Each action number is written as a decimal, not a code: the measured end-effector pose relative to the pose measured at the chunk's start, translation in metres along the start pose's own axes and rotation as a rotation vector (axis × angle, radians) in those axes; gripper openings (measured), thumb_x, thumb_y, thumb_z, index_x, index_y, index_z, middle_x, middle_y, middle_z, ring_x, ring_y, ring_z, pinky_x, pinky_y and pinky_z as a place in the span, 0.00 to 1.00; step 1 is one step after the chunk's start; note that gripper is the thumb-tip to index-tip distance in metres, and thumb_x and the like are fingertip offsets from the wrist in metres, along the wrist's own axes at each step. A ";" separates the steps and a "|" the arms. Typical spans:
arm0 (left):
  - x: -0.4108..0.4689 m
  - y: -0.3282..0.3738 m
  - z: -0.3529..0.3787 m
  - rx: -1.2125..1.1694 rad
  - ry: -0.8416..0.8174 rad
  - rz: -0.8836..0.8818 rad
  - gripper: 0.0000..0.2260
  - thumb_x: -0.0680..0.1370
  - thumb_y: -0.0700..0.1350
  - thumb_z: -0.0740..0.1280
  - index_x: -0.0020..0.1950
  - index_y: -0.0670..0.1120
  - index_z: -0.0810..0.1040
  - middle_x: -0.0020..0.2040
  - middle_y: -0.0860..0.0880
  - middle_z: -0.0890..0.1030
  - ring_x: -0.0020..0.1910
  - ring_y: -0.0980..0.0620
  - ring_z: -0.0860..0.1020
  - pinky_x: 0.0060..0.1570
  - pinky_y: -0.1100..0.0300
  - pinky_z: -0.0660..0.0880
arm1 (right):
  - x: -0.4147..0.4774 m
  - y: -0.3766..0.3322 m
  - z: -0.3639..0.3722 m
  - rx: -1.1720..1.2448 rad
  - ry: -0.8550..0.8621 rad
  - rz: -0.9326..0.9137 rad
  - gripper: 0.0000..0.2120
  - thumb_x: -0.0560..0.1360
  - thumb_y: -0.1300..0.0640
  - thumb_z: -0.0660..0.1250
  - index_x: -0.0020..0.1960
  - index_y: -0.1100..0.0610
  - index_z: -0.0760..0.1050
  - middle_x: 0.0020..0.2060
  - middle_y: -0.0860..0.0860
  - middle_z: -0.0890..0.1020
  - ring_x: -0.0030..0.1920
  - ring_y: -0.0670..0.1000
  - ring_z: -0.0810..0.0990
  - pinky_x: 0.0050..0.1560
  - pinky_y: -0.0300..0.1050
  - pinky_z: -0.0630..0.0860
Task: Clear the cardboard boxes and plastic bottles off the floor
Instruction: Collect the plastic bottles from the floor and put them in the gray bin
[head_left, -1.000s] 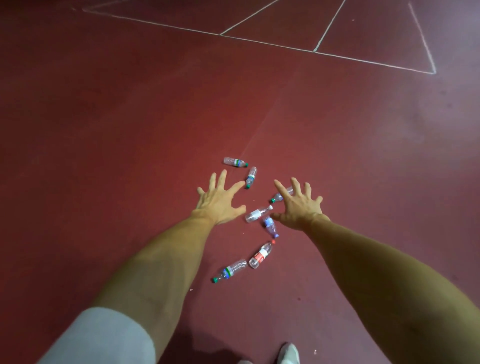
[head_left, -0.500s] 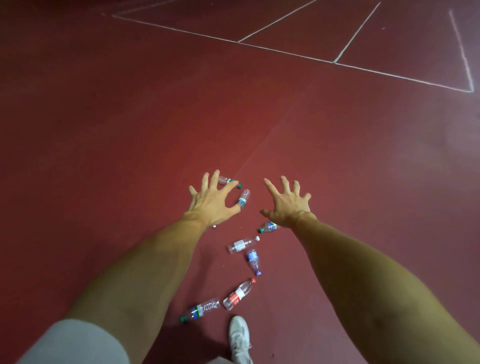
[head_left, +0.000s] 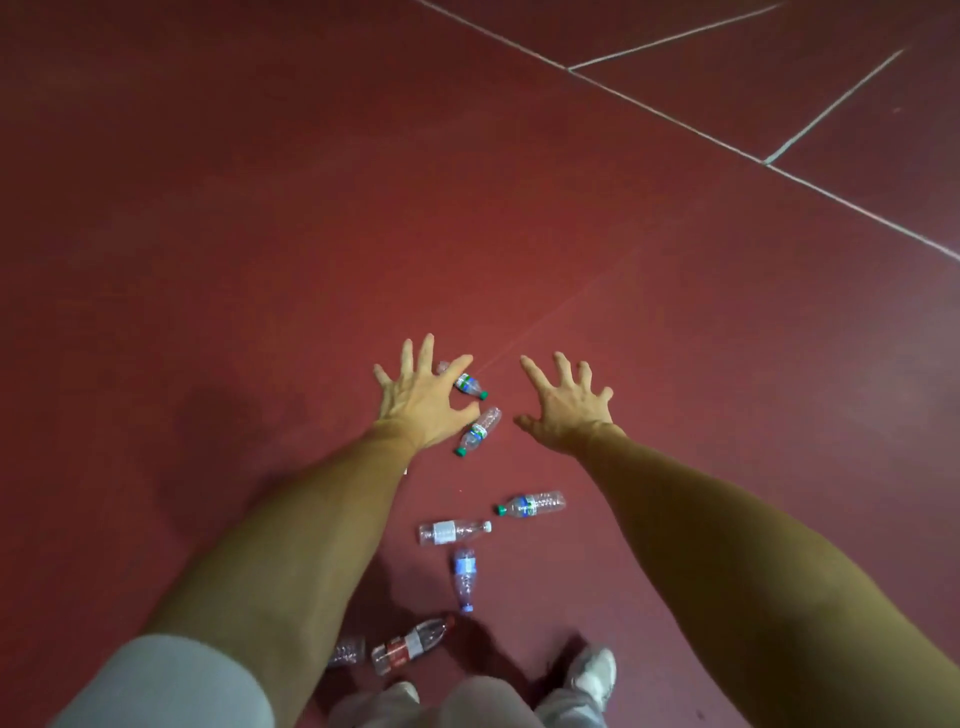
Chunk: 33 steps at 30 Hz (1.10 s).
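A grey sleeve fills the lower left corner. The bare left forearm runs up from it and covers part of a half-hidden bottle near the bottom edge. Just right of that lies the red-label bottle, clear plastic with a red cap, on its side on the dark red floor.

At centre the left hand reaches out palm down, its grip spread wide and holding nothing. Its fingers overlap the top green-cap bottle; whether they touch it cannot be told. Just beside the thumb lies the second green-cap bottle, cap toward the lower left.

Below, between the two forearms, lie the white-label bottle, the blue-label bottle with its cap toward the bottom of the frame, and the third green-cap bottle. All are clear and lie on their sides.

Right of centre the right hand has its grip spread too, over bare floor and apart from every bottle. A white shoe stands at the bottom edge. White lines cross the upper right.
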<state>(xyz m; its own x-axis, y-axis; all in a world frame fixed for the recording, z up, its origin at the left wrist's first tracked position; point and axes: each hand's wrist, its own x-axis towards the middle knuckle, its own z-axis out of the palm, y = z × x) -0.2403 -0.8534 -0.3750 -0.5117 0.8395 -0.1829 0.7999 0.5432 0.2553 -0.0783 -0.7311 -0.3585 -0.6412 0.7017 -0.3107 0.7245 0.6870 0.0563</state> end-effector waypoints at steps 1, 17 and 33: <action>0.008 0.001 0.004 0.000 0.007 -0.034 0.33 0.75 0.65 0.63 0.78 0.65 0.56 0.82 0.46 0.44 0.80 0.40 0.42 0.73 0.30 0.48 | 0.013 0.004 0.001 -0.016 -0.011 -0.028 0.40 0.79 0.36 0.59 0.80 0.40 0.38 0.80 0.54 0.45 0.78 0.65 0.47 0.69 0.71 0.62; 0.007 -0.007 0.180 -0.166 0.027 -0.643 0.34 0.75 0.64 0.64 0.78 0.65 0.54 0.82 0.46 0.43 0.80 0.39 0.43 0.73 0.33 0.49 | 0.146 -0.024 0.147 -0.088 -0.218 -0.634 0.38 0.79 0.38 0.60 0.81 0.40 0.41 0.81 0.54 0.44 0.79 0.65 0.44 0.70 0.74 0.55; 0.064 -0.096 0.675 -0.184 -0.143 -0.720 0.38 0.74 0.69 0.62 0.79 0.67 0.49 0.82 0.46 0.39 0.80 0.40 0.43 0.72 0.31 0.49 | 0.292 -0.023 0.611 -0.110 -0.256 -0.619 0.41 0.77 0.36 0.64 0.80 0.38 0.42 0.81 0.52 0.44 0.79 0.64 0.44 0.70 0.75 0.56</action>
<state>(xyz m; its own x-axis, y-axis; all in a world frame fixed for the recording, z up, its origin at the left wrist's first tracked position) -0.1385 -0.8627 -1.0521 -0.8322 0.2725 -0.4829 0.2116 0.9611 0.1778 -0.1274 -0.6572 -1.0298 -0.8396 0.1156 -0.5307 0.2047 0.9724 -0.1121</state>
